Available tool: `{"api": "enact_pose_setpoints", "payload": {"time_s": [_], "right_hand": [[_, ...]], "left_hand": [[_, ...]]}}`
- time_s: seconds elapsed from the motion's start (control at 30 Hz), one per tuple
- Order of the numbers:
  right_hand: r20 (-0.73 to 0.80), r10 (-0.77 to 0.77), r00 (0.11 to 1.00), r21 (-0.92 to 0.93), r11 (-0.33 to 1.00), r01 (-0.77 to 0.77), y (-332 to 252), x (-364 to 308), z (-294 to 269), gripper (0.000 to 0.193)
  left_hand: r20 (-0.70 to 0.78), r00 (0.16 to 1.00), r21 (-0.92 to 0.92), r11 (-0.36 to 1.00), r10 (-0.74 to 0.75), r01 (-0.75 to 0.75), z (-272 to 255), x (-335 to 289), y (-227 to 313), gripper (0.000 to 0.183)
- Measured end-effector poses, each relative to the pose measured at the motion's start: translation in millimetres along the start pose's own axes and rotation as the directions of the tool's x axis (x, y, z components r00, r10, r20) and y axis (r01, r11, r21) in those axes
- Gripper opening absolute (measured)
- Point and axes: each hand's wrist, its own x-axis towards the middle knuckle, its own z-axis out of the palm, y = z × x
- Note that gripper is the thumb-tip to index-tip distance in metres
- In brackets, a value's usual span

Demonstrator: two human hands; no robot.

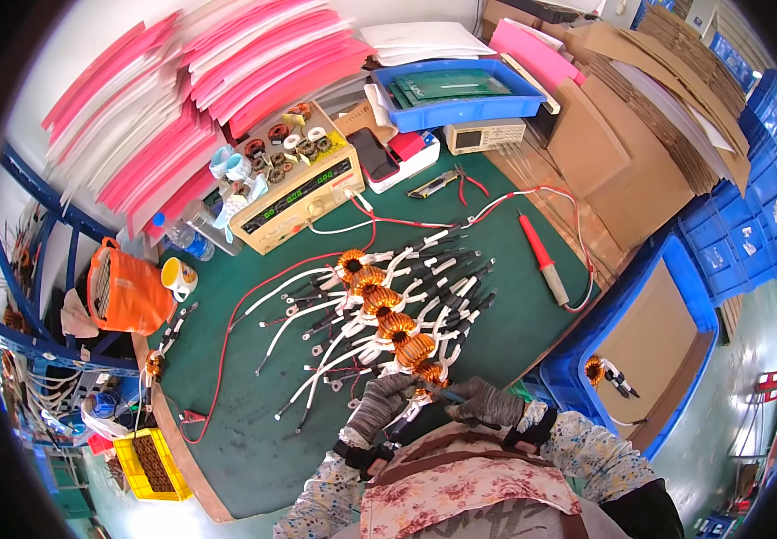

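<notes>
Both my hands wear grey knit gloves and meet at the near edge of the green mat point(253, 476). My left hand point(381, 406) is closed around the near end of a copper-wound toroid coil with white leads, partly hidden by the fingers. My right hand point(487, 402) is closed beside it, with a thin dark piece sticking out toward the left hand; its kind cannot be made out. Just beyond the hands, a row of toroid coils point(396, 327) stretches away, white and black leads with metal lugs fanning out on both sides.
A bench meter point(298, 202) with lit displays stands behind the coils, trailing red and white wires. A red probe point(541, 260), pliers point(471, 185) and a mug point(179, 278) lie around the mat. At right, a blue bin point(557, 373) holds one coil.
</notes>
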Motion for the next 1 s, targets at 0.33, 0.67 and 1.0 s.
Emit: {"api": "enact_pose_setpoints", "payload": {"time_s": [0.33,0.67,1.0], "right_hand": [[0.006,-0.031,0.999,0.073,0.997,0.031,-13.7,1.2,14.7,0.028],[0.204,0.052,0.978,0.265,0.958,-0.106,-6.7,6.8,1.0,0.037],[0.127,0.114,0.985,0.047,0.992,-0.121,-12.1,7.7,-3.1,0.035]], "left_hand": [[0.0,0.999,0.004,0.999,-0.037,0.037,-5.2,-2.7,0.3,0.019],[-0.003,1.0,-0.147,0.989,-0.027,0.026,-4.2,-8.0,2.2,0.018],[0.025,1.0,-0.14,0.99,0.001,0.002,-7.8,-9.3,0.7,0.018]]}}
